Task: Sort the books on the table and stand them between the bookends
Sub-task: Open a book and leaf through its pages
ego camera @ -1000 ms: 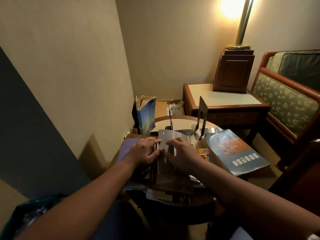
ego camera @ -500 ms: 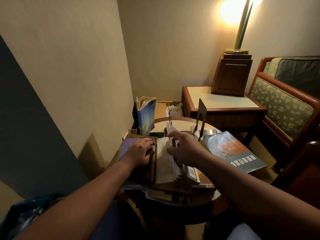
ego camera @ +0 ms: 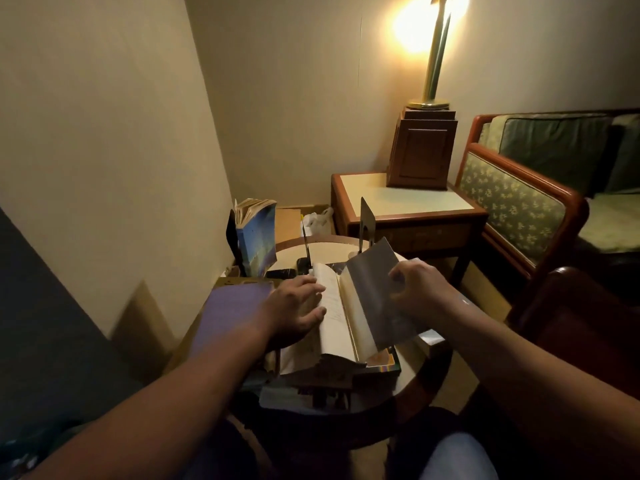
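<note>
On the small round table (ego camera: 325, 245) a grey-covered book (ego camera: 375, 296) lies open on a pile of books (ego camera: 346, 372). My right hand (ego camera: 420, 289) grips its raised grey cover. My left hand (ego camera: 298, 306) presses flat on the pale pages at the book's left side. A purple book (ego camera: 228, 313) lies under my left forearm. A blue book (ego camera: 258, 237) stands upright at the table's far left against a dark bookend (ego camera: 231, 237). Two more dark bookends (ego camera: 366, 220) (ego camera: 305, 242) stand at the back of the table.
A wooden side table (ego camera: 408, 206) with a lamp (ego camera: 434, 64) on a wooden base stands behind the round table. An upholstered armchair (ego camera: 526, 199) fills the right side. The wall runs close along the left. A cardboard box and white bag lie in the far corner.
The grey book was shut under both hands; my right hand has swung its cover up and over to the right, baring the pages. The large blue book on the right is now hidden.
</note>
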A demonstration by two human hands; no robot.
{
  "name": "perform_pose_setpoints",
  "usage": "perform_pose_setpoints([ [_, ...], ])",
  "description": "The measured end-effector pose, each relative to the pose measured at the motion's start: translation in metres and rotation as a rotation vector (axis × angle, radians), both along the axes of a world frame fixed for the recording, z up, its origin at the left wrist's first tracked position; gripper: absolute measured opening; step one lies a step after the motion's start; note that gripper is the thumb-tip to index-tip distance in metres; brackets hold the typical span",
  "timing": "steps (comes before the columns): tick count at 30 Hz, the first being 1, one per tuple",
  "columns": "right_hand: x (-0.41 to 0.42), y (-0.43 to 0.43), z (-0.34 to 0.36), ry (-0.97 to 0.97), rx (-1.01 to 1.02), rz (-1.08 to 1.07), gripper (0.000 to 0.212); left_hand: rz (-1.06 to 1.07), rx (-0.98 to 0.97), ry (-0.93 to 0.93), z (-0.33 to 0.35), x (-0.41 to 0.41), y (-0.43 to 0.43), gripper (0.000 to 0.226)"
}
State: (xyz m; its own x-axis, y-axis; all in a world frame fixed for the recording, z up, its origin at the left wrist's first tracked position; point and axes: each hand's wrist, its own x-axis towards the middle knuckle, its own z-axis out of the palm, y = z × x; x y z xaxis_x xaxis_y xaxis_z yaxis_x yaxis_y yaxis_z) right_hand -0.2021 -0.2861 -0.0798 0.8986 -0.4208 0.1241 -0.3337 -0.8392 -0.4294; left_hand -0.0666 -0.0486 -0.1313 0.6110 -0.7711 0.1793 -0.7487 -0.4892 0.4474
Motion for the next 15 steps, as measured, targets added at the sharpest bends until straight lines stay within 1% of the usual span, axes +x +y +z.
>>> perform_pose_setpoints([
  [3,-0.003,-0.004,-0.022,0.065,-0.029,-0.054,0.039,0.002,-0.004,-0.009,-0.003,0.001,0.001,0.047],
  [5,-0.004,-0.002,-0.035,0.102,-0.009,-0.071,0.040,-0.007,-0.004,-0.014,-0.004,0.003,0.002,0.047],
  [8,-0.004,0.006,-0.048,0.122,0.052,-0.083,0.037,-0.015,0.005,0.003,-0.008,0.007,0.005,0.052],
  [10,-0.003,0.011,-0.055,0.137,0.051,-0.098,0.038,-0.016,0.020,0.007,-0.009,0.009,0.007,0.057],
  [13,-0.001,0.018,-0.063,0.177,0.047,-0.071,0.040,-0.014,0.019,0.002,-0.011,0.009,0.008,0.054],
  [15,0.002,0.023,-0.067,0.177,0.097,-0.017,0.038,-0.012,0.009,-0.012,-0.012,0.008,0.008,0.053],
])
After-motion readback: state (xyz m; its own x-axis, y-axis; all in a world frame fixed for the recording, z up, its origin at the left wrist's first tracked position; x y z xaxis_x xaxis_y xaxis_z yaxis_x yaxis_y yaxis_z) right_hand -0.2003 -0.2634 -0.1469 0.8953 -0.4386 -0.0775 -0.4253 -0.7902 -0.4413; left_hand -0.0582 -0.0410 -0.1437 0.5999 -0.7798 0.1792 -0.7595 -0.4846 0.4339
